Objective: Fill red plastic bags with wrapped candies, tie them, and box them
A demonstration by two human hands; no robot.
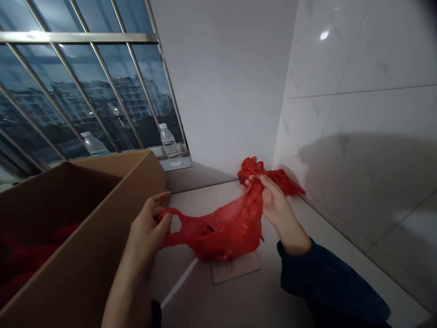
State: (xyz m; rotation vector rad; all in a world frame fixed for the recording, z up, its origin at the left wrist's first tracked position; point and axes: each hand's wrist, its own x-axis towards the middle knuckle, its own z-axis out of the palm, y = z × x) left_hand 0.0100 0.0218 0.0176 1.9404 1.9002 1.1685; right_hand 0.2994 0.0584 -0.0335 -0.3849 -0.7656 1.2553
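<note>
A red plastic bag [227, 228] is stretched between my two hands above a white surface. My left hand [150, 223] is closed around one of its handle loops. At the other end my right hand [271, 196] pinches the bag's gathered upper edge. Something small and dark shows at the bag's opening, too unclear to name. Under the bag lies a pale pink card or sheet of paper [235, 269] with faint markings, partly covered. Just behind my right hand a bunch of red plastic bags [287, 181] rests in the corner against the walls.
A tall cardboard box [112, 205] stands at the left with red items [37, 255] inside. Clear plastic bottles, one upright [170, 145] and one farther left [94, 143], stand by the barred window [112, 82]. A tiled wall [358, 150] bounds the right side.
</note>
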